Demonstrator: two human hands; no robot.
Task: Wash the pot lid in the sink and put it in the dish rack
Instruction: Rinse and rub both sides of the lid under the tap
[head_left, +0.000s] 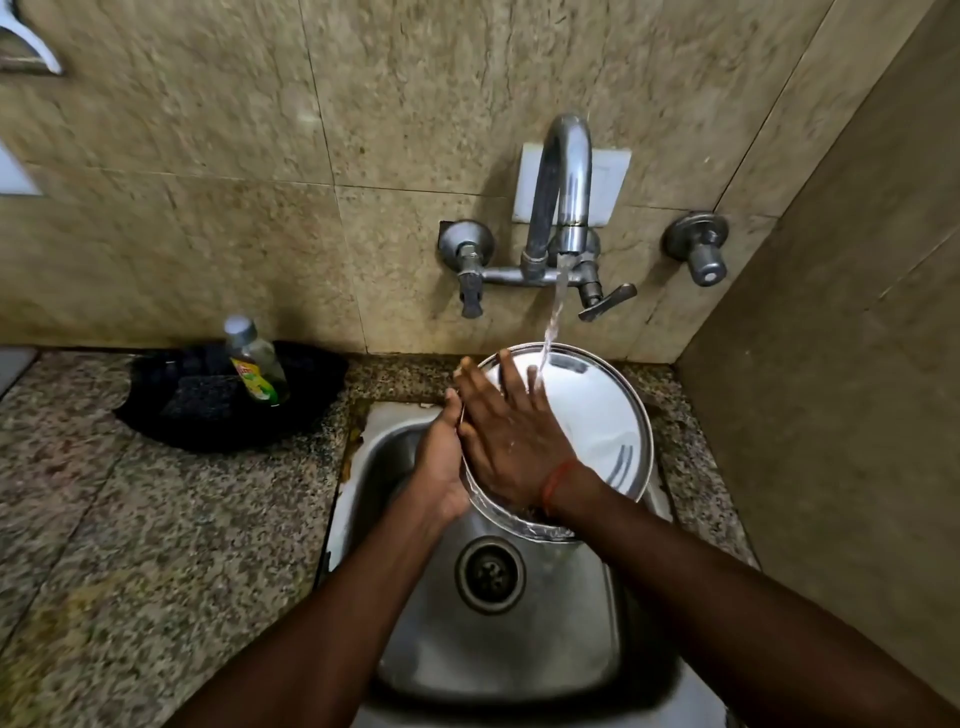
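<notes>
i hold the pot lid (587, 415) tilted over the back of the sink (498, 639), its shiny face turned up toward me; my left hand (441, 467) grips its left edge, fingers wrapped behind the rim and thumb along the front; my right hand (511, 436) lies flat on the lid's face with the fingers spread, the fingertips reaching toward its upper rim; a red thread sits around my right wrist; water (553, 322) runs from the tap (563, 187) and lands on the upper part of the lid, just beside my right fingertips; the lid's lower edge hangs above the drain (490, 574), and i cannot tell whether it touches the basin; on the counter (104, 519) to the left stands a bottle of dish liquid (257, 364) with a silver cap, leaning a little, set in a black tray (208, 415) against the tiled wall (208, 156); a second valve (698, 249) sticks out of the wall to the right of the tap.
</notes>
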